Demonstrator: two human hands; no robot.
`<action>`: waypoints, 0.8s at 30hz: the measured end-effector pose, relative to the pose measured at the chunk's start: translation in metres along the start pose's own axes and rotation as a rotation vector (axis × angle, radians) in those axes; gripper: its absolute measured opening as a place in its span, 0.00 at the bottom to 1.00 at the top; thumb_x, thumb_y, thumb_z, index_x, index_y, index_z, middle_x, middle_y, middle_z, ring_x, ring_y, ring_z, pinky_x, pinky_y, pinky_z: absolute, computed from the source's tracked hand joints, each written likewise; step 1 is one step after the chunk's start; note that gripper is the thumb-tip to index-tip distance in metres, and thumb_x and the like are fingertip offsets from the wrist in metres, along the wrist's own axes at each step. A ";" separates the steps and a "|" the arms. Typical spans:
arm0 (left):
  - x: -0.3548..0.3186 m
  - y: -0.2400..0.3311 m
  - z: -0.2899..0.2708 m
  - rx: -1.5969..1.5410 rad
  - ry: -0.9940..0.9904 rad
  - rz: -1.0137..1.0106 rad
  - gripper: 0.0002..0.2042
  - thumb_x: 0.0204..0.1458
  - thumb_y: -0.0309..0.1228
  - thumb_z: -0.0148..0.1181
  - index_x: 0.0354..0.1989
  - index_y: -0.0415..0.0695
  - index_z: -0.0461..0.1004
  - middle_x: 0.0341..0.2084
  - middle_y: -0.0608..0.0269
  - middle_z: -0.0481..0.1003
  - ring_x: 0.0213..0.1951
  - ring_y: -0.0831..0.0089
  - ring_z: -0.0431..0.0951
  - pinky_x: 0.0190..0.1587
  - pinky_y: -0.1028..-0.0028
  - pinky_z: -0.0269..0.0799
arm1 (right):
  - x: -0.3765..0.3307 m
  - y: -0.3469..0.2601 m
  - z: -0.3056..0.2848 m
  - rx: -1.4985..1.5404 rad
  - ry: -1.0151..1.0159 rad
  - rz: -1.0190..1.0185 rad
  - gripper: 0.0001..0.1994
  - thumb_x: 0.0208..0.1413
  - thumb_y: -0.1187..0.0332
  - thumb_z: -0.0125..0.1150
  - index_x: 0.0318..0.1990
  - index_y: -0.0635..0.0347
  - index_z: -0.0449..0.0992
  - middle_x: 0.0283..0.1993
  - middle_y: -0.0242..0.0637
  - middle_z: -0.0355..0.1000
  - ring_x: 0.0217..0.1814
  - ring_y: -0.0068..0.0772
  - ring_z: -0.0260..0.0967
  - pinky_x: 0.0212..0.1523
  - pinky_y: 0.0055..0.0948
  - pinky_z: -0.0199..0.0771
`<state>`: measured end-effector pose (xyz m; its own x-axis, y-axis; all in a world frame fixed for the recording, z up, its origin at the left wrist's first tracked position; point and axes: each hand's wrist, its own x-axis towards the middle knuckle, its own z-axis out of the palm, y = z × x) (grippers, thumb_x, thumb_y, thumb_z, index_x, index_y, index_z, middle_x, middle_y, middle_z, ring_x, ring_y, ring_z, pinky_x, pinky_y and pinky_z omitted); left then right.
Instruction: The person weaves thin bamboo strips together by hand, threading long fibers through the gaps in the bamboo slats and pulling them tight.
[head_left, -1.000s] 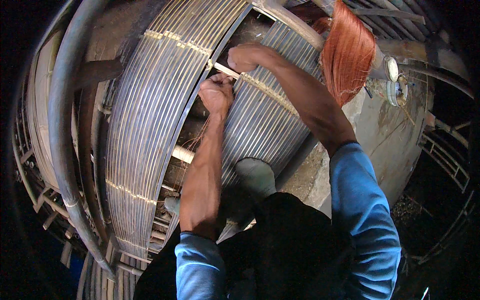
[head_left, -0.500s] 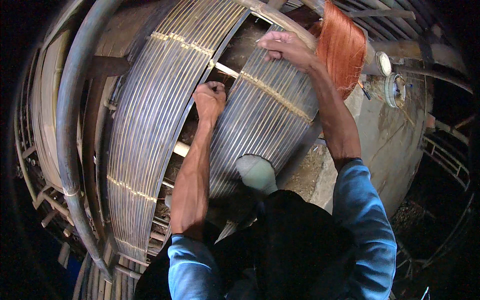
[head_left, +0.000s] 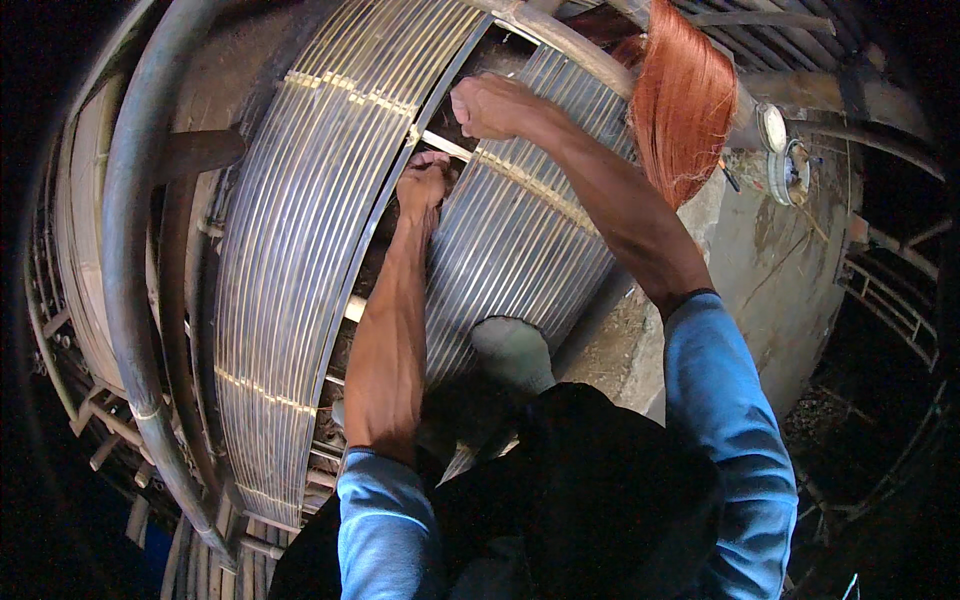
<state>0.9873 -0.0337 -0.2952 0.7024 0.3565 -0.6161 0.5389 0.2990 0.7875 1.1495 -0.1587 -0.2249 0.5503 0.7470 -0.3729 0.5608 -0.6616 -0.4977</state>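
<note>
My left hand (head_left: 425, 182) is closed at the dark gap between two slatted panels. Close above it, my right hand (head_left: 488, 106) is also closed, its knuckles at the same gap. Whatever their fingers pinch is hidden or too thin to make out. On the left stretches a long curved panel (head_left: 300, 220) of narrow dark and pale slats, bound by yellowish cross lashings. The right panel (head_left: 520, 260), similarly slatted, lies under my right forearm. A pale crosspiece (head_left: 446, 146) bridges the gap beside my hands.
Reddish-brown fibres (head_left: 685, 100) hang over a pole at upper right. Beyond them are a round container (head_left: 790, 177), a white round lid (head_left: 771, 128) and an orange-and-black tool (head_left: 730, 176). A thick bamboo pole (head_left: 135, 250) curves along the left. A pale rounded shape (head_left: 512, 352) rests on the right panel.
My right hand has swung left from the right panel's top to the gap, near my left hand, and its fingers have closed. My left hand has shifted slightly right and up.
</note>
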 end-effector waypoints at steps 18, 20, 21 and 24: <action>0.122 -0.130 -0.034 1.075 0.509 0.209 0.18 0.53 0.49 0.64 0.38 0.46 0.85 0.36 0.48 0.84 0.44 0.52 0.84 0.49 0.61 0.77 | 0.033 -0.016 0.008 -0.121 -0.192 0.046 0.13 0.52 0.54 0.65 0.35 0.53 0.82 0.35 0.47 0.80 0.44 0.58 0.78 0.41 0.56 0.76; 0.125 -0.122 -0.059 1.065 0.456 -0.042 0.16 0.53 0.48 0.64 0.38 0.49 0.85 0.37 0.52 0.84 0.43 0.57 0.84 0.48 0.61 0.77 | 0.040 -0.037 0.007 -0.114 -0.163 0.020 0.13 0.53 0.54 0.65 0.35 0.53 0.83 0.35 0.47 0.80 0.45 0.57 0.79 0.41 0.56 0.76; 0.112 -0.128 -0.023 0.722 0.389 0.193 0.15 0.55 0.45 0.63 0.37 0.46 0.85 0.35 0.55 0.85 0.40 0.56 0.84 0.47 0.62 0.77 | 0.031 -0.014 0.013 -0.181 -0.192 0.086 0.13 0.52 0.54 0.66 0.34 0.53 0.83 0.36 0.46 0.81 0.46 0.56 0.79 0.42 0.54 0.76; 0.097 -0.113 -0.020 0.706 0.200 0.431 0.11 0.55 0.39 0.63 0.36 0.47 0.85 0.31 0.58 0.84 0.35 0.63 0.84 0.43 0.66 0.77 | 0.029 -0.019 0.013 -0.167 -0.219 0.119 0.12 0.48 0.61 0.65 0.36 0.57 0.84 0.41 0.50 0.81 0.49 0.55 0.80 0.45 0.50 0.77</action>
<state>0.9858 -0.0150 -0.4443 0.8533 0.4820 -0.1992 0.4536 -0.4975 0.7394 1.1466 -0.1235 -0.2358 0.4821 0.6475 -0.5902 0.6041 -0.7336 -0.3113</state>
